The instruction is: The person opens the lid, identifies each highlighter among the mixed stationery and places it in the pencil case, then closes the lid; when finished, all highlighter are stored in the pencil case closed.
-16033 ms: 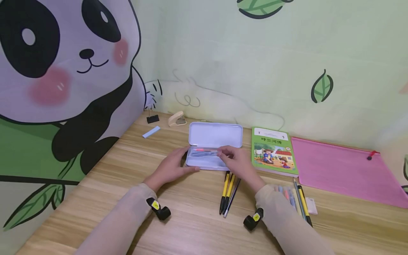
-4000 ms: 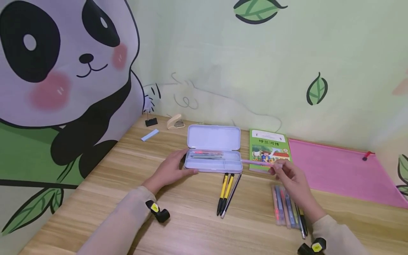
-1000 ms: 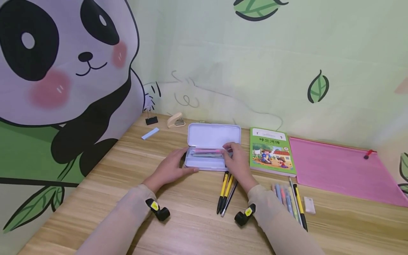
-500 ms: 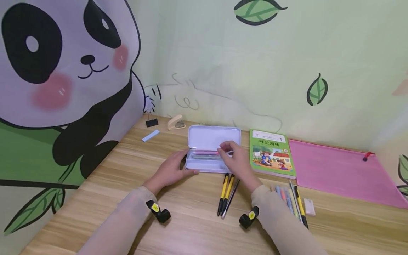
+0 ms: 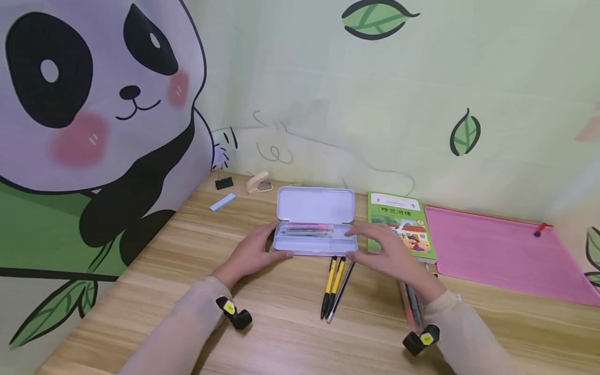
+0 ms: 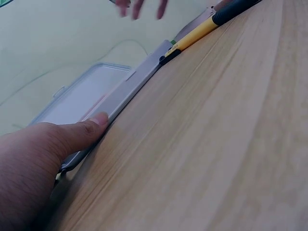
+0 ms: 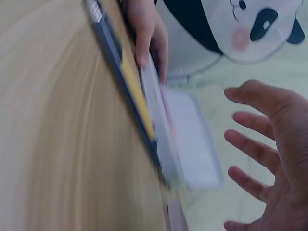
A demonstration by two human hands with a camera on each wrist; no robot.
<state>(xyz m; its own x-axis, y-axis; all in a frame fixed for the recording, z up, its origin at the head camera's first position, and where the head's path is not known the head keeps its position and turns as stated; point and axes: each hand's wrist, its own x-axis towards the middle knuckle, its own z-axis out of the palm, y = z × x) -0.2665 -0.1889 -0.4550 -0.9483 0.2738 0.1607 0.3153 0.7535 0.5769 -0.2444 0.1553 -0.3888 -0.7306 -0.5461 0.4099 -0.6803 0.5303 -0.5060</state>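
A pale lilac pencil case (image 5: 316, 204) lies with its lid up at the middle of the table. Several slim pens (image 5: 307, 227), a pink one among them, lie in its rear compartment. My left hand (image 5: 250, 250) holds the case's left end; in the left wrist view its thumb (image 6: 82, 134) presses on the front wall. Its other fingers are mostly hidden. My right hand (image 5: 389, 255) hovers off the case's right end, holding nothing, its fingers spread in the right wrist view. Two yellow-and-black pens (image 5: 330, 286) and a dark clear-ended pen (image 5: 341, 291) lie before the case.
Highlighter-like pens (image 5: 405, 304) are partly hidden under the right forearm. Behind the right hand lie a green book (image 5: 396, 208) and a pink zip pouch (image 5: 487, 250). A stapler (image 5: 259, 183), black binder clip (image 5: 224, 183) and blue strip (image 5: 222, 202) lie at the back left.
Over the last second, my right hand has let go of the pink pen in the case and moved right, fingers spreading. The left hand stays on the case. Earlier, the right hand carried that pen over.
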